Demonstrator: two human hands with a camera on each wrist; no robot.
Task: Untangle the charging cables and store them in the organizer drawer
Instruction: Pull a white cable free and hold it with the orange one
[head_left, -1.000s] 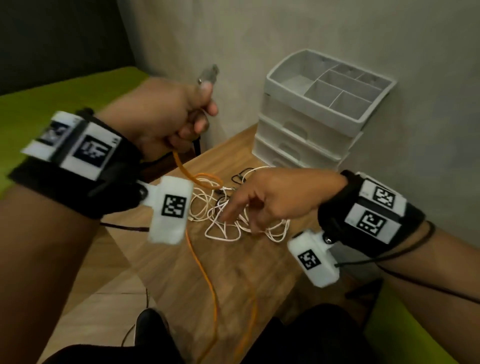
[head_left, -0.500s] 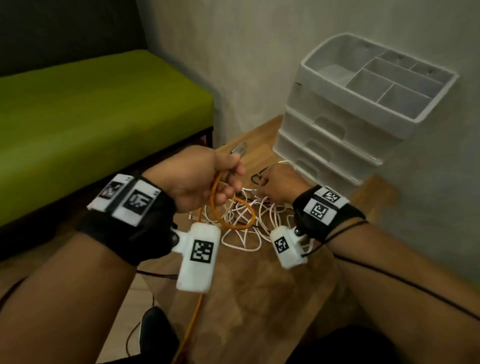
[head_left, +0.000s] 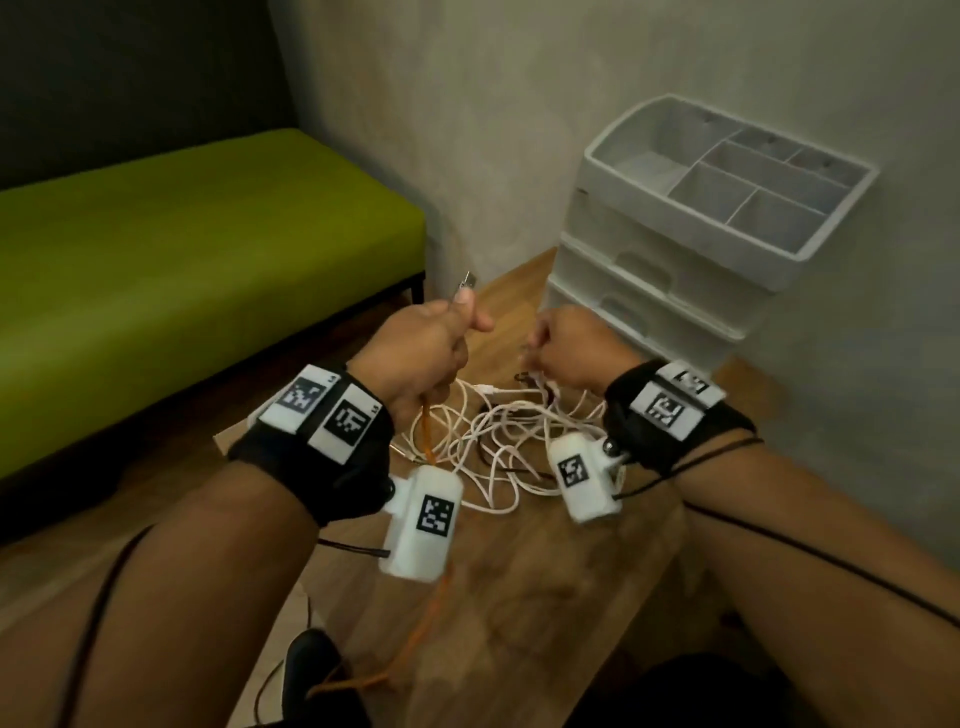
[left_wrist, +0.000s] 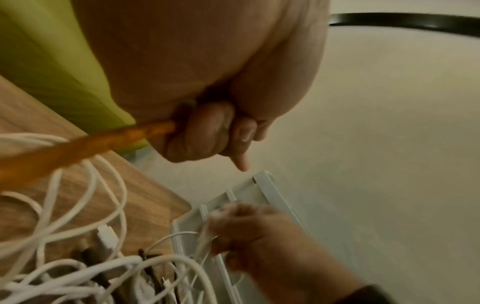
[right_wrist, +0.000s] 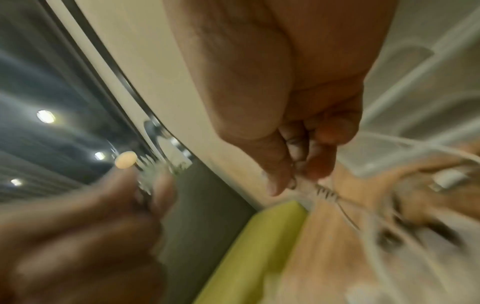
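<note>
the orange cable (head_left: 427, 435) is gripped in the left hand (head_left: 423, 353); a white strand is pinched by the right hand (head_left: 571, 353). the tangle (head_left: 498, 447) lies on the table (head_left: 545, 597), left of the organizer (head_left: 675, 270), whose drawers are closed. knots may be tightened if both are pulled apart.

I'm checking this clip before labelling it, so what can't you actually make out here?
- Right hand: right wrist view blurred; pinched cable's colour unclear.
- Orange cable: far end runs off the head view's bottom edge.
- Organizer drawers: contents hidden behind their fronts.
- White cables: count lost in the tangle.
</note>
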